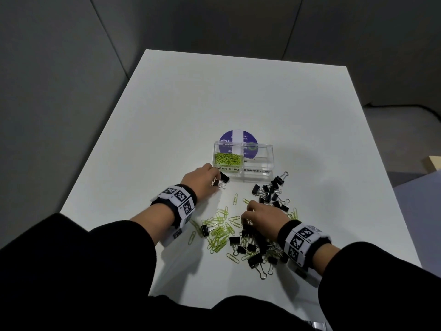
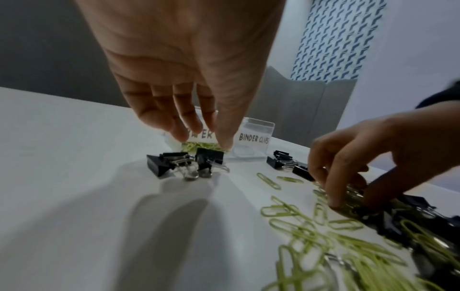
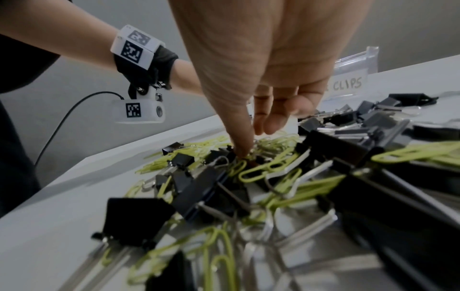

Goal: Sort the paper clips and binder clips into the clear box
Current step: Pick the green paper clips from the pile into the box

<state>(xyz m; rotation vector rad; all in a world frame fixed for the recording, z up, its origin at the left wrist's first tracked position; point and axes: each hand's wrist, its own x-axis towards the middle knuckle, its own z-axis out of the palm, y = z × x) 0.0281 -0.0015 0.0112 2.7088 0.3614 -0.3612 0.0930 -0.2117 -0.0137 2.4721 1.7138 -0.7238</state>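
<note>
Nearest, the right hand point(image 1: 262, 217) digs curled fingers into a heap of green paper clips point(image 1: 218, 232) and black binder clips point(image 1: 256, 249) on the desk point(image 1: 167, 115). Farther, the left hand point(image 1: 202, 180) pinches two binder clips point(image 1: 220, 181). Beyond — the clear box point(image 1: 243, 161), labelled "PAPER CLIPS" and "BINDER CLIPS"; paper clips fill its left compartment.

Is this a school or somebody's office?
Probably an office or workroom, though I can't be sure. There's a plain white table with grey partition walls around it, and office supplies on it: green paper clips, black binder clips and a labelled clear box.
</note>
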